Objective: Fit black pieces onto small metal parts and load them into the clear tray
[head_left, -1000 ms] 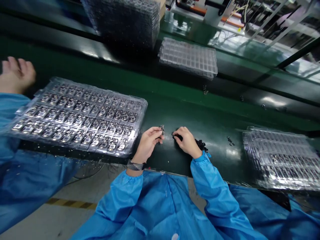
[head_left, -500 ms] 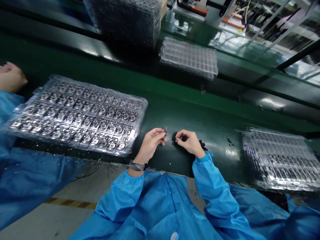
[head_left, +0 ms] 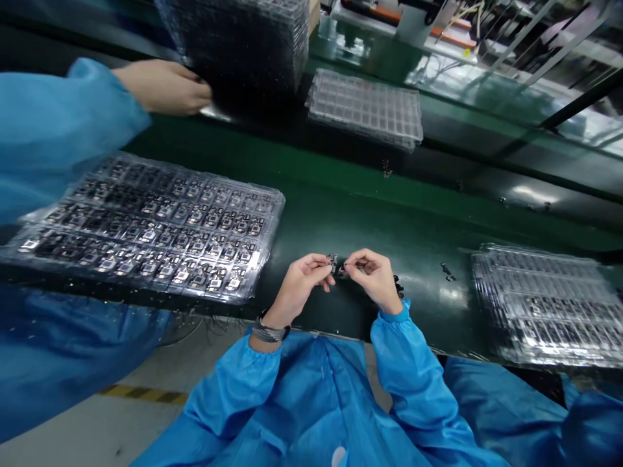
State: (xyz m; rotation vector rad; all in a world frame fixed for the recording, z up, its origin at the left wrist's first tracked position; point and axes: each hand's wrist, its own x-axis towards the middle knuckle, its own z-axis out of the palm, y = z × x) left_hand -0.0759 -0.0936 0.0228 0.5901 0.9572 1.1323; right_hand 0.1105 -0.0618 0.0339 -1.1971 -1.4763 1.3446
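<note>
My left hand (head_left: pixel 300 287) pinches a small dark electronic part (head_left: pixel 333 261) at its fingertips, just above the green belt (head_left: pixel 341 207). My right hand (head_left: pixel 374 277) is closed in a pinch right beside it, its fingertips touching the same part or a tiny black piece. Both hands meet at the belt's near edge. A clear plastic tray (head_left: pixel 146 224) filled with several small circuit parts lies to the left of my hands. Another clear tray stack (head_left: pixel 548 305) lies to the right.
A co-worker's hand (head_left: pixel 165 85) in a blue sleeve reaches from the left to a tall stack of dark trays (head_left: pixel 243 45) at the back. An empty clear tray (head_left: pixel 365 110) lies behind the belt. Small loose black pieces (head_left: pixel 448 271) lie on the belt.
My two hands have come together until their fingertips meet at the small part. The co-worker's hand has swung from the far left up to the dark tray stack.
</note>
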